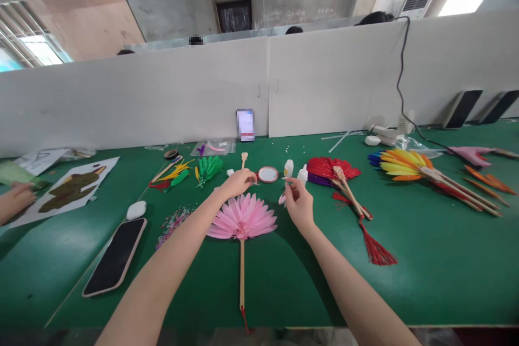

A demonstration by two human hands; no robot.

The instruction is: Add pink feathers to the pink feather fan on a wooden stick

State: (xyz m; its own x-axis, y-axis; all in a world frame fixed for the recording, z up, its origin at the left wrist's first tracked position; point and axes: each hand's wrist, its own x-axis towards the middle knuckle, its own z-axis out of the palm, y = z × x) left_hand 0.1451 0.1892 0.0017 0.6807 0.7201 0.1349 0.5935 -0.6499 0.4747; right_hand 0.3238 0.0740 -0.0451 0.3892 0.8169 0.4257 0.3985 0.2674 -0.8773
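Observation:
My left hand [239,183] reaches over the top of the pink feather-like fan [243,219], fingers pinched together beside a roll of tape [268,174]; what they hold, if anything, is too small to make out. My right hand [299,204] is closed in a pinch near two white glue bottles [288,168]. A tiny pale bit shows at its fingertips, its kind unclear. A small pink piece [282,199] shows beside that hand. The pink fan lies flat, its wooden handle [242,275] toward me with a red tassel at the end. Behind my left hand is a carved wooden stick end [244,158].
Right lie a red fan [334,167] and a yellow, orange and blue fan [399,165]. Left are green feathers [210,168], sequins [174,224] and a dark phone [115,257]. Another person's hand [18,201] is by a picture. A lit phone [245,125] leans on the white partition [162,92].

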